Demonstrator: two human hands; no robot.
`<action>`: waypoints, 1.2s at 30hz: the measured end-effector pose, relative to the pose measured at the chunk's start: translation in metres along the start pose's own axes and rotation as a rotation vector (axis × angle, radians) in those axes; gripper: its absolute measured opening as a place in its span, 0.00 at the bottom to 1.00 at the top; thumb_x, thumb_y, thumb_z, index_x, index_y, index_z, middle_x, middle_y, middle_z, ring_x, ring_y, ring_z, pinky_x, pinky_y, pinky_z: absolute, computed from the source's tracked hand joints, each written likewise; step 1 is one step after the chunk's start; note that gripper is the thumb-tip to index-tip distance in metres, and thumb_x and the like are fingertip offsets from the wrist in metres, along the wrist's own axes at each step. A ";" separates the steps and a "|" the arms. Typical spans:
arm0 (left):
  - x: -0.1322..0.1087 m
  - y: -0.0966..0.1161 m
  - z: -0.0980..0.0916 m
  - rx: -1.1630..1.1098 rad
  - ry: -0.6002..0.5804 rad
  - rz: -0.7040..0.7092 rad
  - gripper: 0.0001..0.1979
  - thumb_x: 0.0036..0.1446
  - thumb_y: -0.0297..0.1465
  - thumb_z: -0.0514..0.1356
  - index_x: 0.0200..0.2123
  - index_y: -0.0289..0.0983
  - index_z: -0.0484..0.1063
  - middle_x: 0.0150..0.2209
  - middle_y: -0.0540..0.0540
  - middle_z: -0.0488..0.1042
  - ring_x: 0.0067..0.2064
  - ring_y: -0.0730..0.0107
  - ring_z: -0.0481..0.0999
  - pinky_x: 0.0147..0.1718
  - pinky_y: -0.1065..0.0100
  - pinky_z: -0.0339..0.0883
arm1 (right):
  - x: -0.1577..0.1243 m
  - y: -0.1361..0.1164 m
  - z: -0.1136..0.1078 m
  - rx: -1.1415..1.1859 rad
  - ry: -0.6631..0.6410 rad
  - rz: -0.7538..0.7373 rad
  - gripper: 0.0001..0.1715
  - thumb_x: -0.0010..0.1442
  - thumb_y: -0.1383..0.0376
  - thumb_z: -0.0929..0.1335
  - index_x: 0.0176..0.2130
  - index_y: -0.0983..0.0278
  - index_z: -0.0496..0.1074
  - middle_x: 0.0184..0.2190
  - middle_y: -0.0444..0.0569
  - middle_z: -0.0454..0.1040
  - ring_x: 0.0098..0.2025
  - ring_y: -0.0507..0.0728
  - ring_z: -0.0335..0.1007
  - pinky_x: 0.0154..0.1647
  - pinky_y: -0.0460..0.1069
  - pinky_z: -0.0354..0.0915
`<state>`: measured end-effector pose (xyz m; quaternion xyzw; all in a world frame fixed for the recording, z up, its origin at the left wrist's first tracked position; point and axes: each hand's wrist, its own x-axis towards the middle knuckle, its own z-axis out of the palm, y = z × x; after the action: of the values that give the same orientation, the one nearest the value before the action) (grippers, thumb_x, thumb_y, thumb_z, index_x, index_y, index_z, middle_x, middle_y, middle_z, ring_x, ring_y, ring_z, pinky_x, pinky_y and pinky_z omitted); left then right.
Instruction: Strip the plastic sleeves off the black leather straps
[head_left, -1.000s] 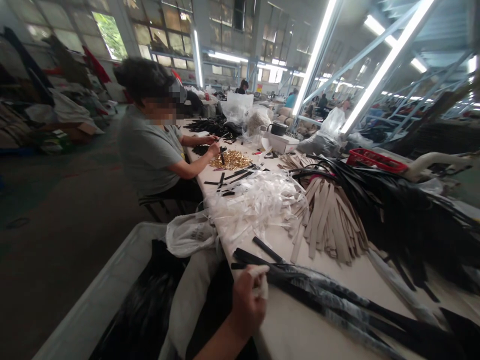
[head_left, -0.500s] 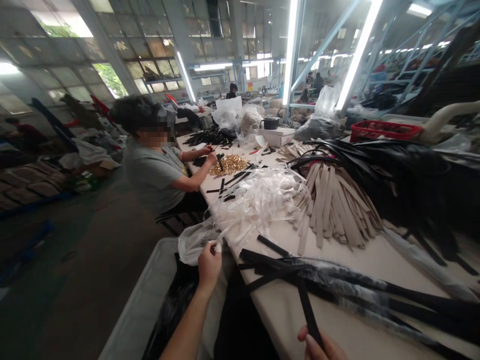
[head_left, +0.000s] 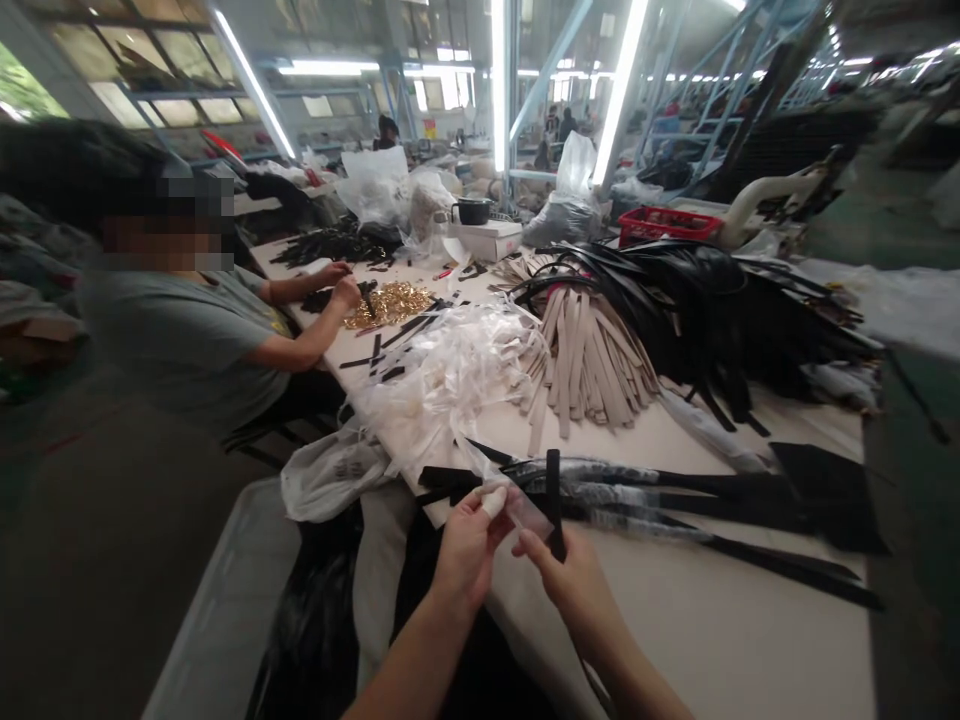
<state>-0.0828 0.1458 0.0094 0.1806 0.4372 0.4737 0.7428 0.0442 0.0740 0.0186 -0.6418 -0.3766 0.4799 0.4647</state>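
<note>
My left hand (head_left: 471, 540) pinches a thin translucent plastic strip (head_left: 529, 512) near the table's front edge, with a white covering on one fingertip. Close on its right, my right hand (head_left: 564, 572) grips a black strap (head_left: 553, 490) whose upper end stands up above the fingers. The plastic strip lies between the two hands. Behind them, long black straps (head_left: 735, 487) partly wrapped in clear plastic lie across the table (head_left: 720, 620). A heap of white plastic strips (head_left: 457, 370) sits farther back.
A person in a grey shirt (head_left: 180, 350) works at the left side, by gold-coloured pieces (head_left: 397, 302). Beige straps (head_left: 589, 365) and a black strap pile (head_left: 720, 310) lie behind. A grey bin (head_left: 217, 600) and a white plastic bag (head_left: 330, 475) are at the lower left.
The view has turned right. My left hand has moved from beside the table edge to meet my right hand, and now has a plastic strip. My right hand has raised the black strap upright.
</note>
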 end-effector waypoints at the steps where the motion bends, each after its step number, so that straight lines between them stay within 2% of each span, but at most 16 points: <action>1: 0.001 -0.006 0.003 0.013 0.004 0.029 0.13 0.47 0.28 0.72 0.37 0.34 0.77 0.35 0.45 0.81 0.36 0.69 0.79 0.38 0.71 0.73 | 0.002 -0.001 -0.002 -0.010 0.035 -0.019 0.25 0.57 0.46 0.70 0.30 0.65 0.78 0.30 0.51 0.78 0.34 0.59 0.71 0.37 0.50 0.62; 4: 0.000 -0.018 0.007 0.031 -0.008 0.056 0.13 0.50 0.33 0.72 0.37 0.34 0.77 0.35 0.44 0.81 0.36 0.69 0.79 0.40 0.69 0.72 | 0.006 0.004 -0.008 -0.008 0.104 -0.026 0.22 0.59 0.49 0.70 0.31 0.66 0.77 0.28 0.49 0.78 0.32 0.58 0.71 0.36 0.49 0.61; 6: -0.004 -0.023 0.006 0.046 -0.082 -0.058 0.14 0.53 0.38 0.69 0.37 0.33 0.78 0.36 0.41 0.81 0.35 0.67 0.79 0.39 0.67 0.72 | 0.008 0.010 -0.011 0.045 0.090 -0.019 0.22 0.59 0.49 0.70 0.34 0.66 0.78 0.28 0.50 0.79 0.34 0.59 0.72 0.39 0.50 0.63; 8: -0.008 -0.029 0.005 0.105 -0.170 -0.149 0.16 0.54 0.39 0.68 0.36 0.31 0.79 0.36 0.39 0.81 0.33 0.67 0.79 0.37 0.67 0.72 | 0.008 0.015 -0.012 0.103 0.043 -0.014 0.22 0.59 0.49 0.71 0.33 0.67 0.78 0.28 0.50 0.79 0.36 0.59 0.74 0.42 0.50 0.65; 9: -0.009 -0.030 0.004 0.138 -0.194 -0.147 0.16 0.53 0.38 0.69 0.36 0.30 0.80 0.35 0.39 0.81 0.32 0.68 0.78 0.37 0.68 0.71 | 0.007 0.017 -0.012 0.127 0.022 -0.006 0.23 0.59 0.49 0.70 0.34 0.67 0.78 0.28 0.50 0.79 0.35 0.58 0.74 0.40 0.49 0.65; 11: -0.008 -0.032 0.002 0.167 -0.168 -0.070 0.14 0.51 0.36 0.70 0.34 0.29 0.80 0.33 0.40 0.81 0.33 0.69 0.78 0.39 0.68 0.71 | 0.002 0.021 -0.013 0.176 -0.010 0.022 0.27 0.63 0.46 0.65 0.38 0.67 0.77 0.26 0.49 0.77 0.25 0.52 0.68 0.28 0.46 0.62; 12: -0.006 -0.032 0.001 0.156 -0.124 -0.033 0.14 0.51 0.36 0.71 0.33 0.30 0.80 0.33 0.41 0.81 0.33 0.68 0.78 0.39 0.68 0.71 | -0.002 0.022 -0.014 0.204 -0.023 0.035 0.29 0.65 0.45 0.62 0.41 0.67 0.76 0.25 0.47 0.76 0.20 0.49 0.62 0.21 0.44 0.56; 14: -0.001 -0.030 -0.001 0.108 -0.035 -0.008 0.13 0.49 0.36 0.72 0.33 0.31 0.80 0.34 0.41 0.81 0.35 0.66 0.79 0.39 0.67 0.72 | -0.013 0.025 -0.017 0.234 -0.062 0.050 0.32 0.68 0.45 0.57 0.45 0.67 0.74 0.24 0.45 0.74 0.15 0.46 0.54 0.16 0.43 0.47; 18: 0.006 -0.024 -0.002 0.021 0.015 -0.055 0.14 0.48 0.36 0.72 0.35 0.32 0.80 0.38 0.39 0.81 0.36 0.64 0.80 0.38 0.65 0.73 | -0.038 0.028 -0.020 0.139 -0.178 0.101 0.30 0.68 0.45 0.58 0.44 0.67 0.72 0.21 0.45 0.74 0.15 0.47 0.60 0.16 0.42 0.54; 21: 0.006 -0.021 0.000 -0.003 0.001 -0.064 0.14 0.49 0.37 0.72 0.35 0.32 0.79 0.38 0.39 0.81 0.36 0.65 0.80 0.39 0.65 0.73 | -0.048 0.031 -0.018 0.075 -0.199 0.139 0.29 0.68 0.45 0.58 0.48 0.66 0.69 0.17 0.42 0.72 0.13 0.48 0.58 0.14 0.41 0.52; 26: 0.003 -0.017 0.007 0.022 -0.038 -0.052 0.14 0.50 0.37 0.71 0.33 0.32 0.79 0.37 0.39 0.81 0.34 0.67 0.78 0.37 0.68 0.72 | -0.049 0.032 -0.013 0.044 -0.235 0.169 0.29 0.67 0.44 0.58 0.45 0.65 0.70 0.16 0.42 0.72 0.12 0.47 0.57 0.12 0.40 0.51; 29: -0.005 -0.019 0.008 0.124 -0.118 -0.082 0.14 0.51 0.38 0.71 0.32 0.31 0.80 0.35 0.40 0.81 0.33 0.68 0.77 0.36 0.68 0.70 | -0.043 0.029 -0.014 0.079 -0.300 0.204 0.29 0.67 0.44 0.58 0.44 0.66 0.70 0.15 0.42 0.72 0.11 0.47 0.57 0.11 0.40 0.49; 33: -0.025 -0.033 0.002 0.277 -0.270 -0.200 0.17 0.52 0.41 0.69 0.29 0.30 0.80 0.30 0.40 0.80 0.30 0.68 0.75 0.34 0.68 0.67 | -0.033 0.027 -0.020 0.090 -0.345 0.188 0.30 0.67 0.44 0.59 0.44 0.68 0.70 0.15 0.43 0.71 0.11 0.47 0.58 0.11 0.40 0.47; 36: -0.032 -0.034 -0.003 0.338 -0.277 -0.194 0.17 0.53 0.42 0.68 0.28 0.31 0.80 0.29 0.41 0.80 0.30 0.67 0.75 0.36 0.67 0.66 | -0.035 0.035 -0.029 0.070 -0.380 0.184 0.32 0.64 0.43 0.61 0.45 0.69 0.70 0.23 0.48 0.77 0.14 0.48 0.64 0.14 0.42 0.54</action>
<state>-0.0722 0.1018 -0.0001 0.3225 0.4197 0.2910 0.7970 0.0645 0.0253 -0.0024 -0.5548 -0.3805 0.6454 0.3617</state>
